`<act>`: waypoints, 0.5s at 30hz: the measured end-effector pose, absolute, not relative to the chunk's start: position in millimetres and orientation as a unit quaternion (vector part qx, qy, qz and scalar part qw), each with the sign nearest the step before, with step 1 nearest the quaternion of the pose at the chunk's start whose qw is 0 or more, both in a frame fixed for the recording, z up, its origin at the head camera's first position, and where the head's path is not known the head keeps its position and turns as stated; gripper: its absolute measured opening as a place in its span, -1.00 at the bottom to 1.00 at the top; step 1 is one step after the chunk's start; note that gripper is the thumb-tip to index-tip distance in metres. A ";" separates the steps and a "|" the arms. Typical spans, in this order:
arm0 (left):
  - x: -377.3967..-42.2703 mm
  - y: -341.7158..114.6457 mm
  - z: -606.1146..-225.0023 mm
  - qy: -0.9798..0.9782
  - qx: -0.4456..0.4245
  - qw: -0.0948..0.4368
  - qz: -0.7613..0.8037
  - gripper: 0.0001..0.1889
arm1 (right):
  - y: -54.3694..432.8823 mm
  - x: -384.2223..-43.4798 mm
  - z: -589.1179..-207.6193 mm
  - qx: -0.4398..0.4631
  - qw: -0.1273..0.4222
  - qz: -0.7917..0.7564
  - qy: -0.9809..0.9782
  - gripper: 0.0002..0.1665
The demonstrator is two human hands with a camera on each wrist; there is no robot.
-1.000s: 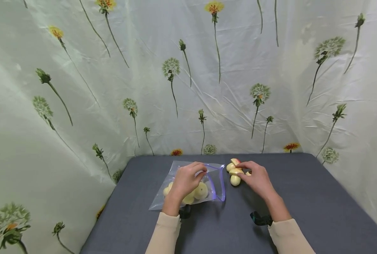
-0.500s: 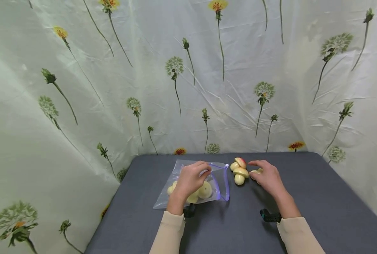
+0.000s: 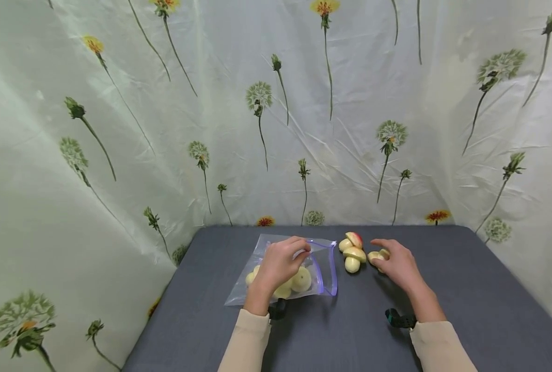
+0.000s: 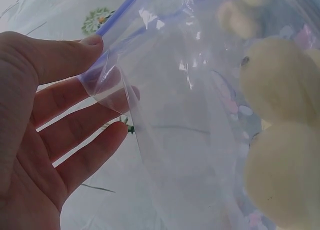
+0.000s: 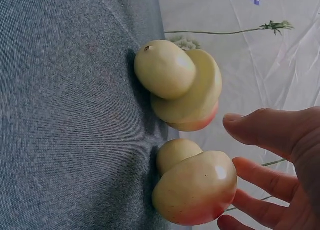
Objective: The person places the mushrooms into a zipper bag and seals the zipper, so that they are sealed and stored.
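Left hand [image 3: 280,262] pinches the rim of the clear zip bag [image 3: 334,279] between thumb and forefinger, other fingers spread loosely; bag lies on the counter [image 3: 331,336], purple-edged mouth facing right, pale round pieces [image 3: 301,279] inside. Right hand [image 3: 400,262] has thumb and fingers well apart around the right mushroom-shaped piece [image 3: 375,257], no grip; can't tell if fingertips touch it. Front mushroom-shaped piece [image 3: 352,264] and red-capped piece [image 3: 356,238] sit together just right of the bag mouth, narrow gap between, near the counter's rear edge. Curtain [image 3: 322,196] rises behind; more room toward the front and right edges.
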State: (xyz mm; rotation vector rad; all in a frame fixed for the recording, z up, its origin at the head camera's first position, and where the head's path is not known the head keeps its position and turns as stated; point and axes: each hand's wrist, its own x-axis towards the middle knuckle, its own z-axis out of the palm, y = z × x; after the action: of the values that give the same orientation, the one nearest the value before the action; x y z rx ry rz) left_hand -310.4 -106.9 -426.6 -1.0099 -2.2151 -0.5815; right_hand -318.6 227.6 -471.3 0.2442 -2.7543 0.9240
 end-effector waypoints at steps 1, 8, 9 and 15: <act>-310.9 -106.7 -426.3 -0.840 -0.384 0.314 -0.221 -0.90 | 227.6 -319.5 -471.1 0.086 0.115 0.313 -0.939 -0.42; -313.9 -106.0 -426.6 -0.841 -0.379 0.320 -0.215 -0.89 | 228.0 -323.0 -469.3 0.089 0.111 0.297 -0.944 -0.39; -313.9 -106.0 -427.0 -0.842 -0.379 0.319 -0.215 -0.90 | 228.3 -322.8 -469.7 0.087 0.106 0.296 -0.945 -0.37; -312.4 -105.7 -428.7 -0.845 -0.380 0.312 -0.210 -0.91 | 229.5 -321.2 -473.9 0.083 0.069 0.289 -0.951 -0.29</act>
State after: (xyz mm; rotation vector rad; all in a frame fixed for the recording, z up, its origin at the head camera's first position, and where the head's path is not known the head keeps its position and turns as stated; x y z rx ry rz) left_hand -312.4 -105.7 -428.7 -1.0036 -2.2288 -0.5548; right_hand -321.2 229.5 -473.9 0.2486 -2.8636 0.8693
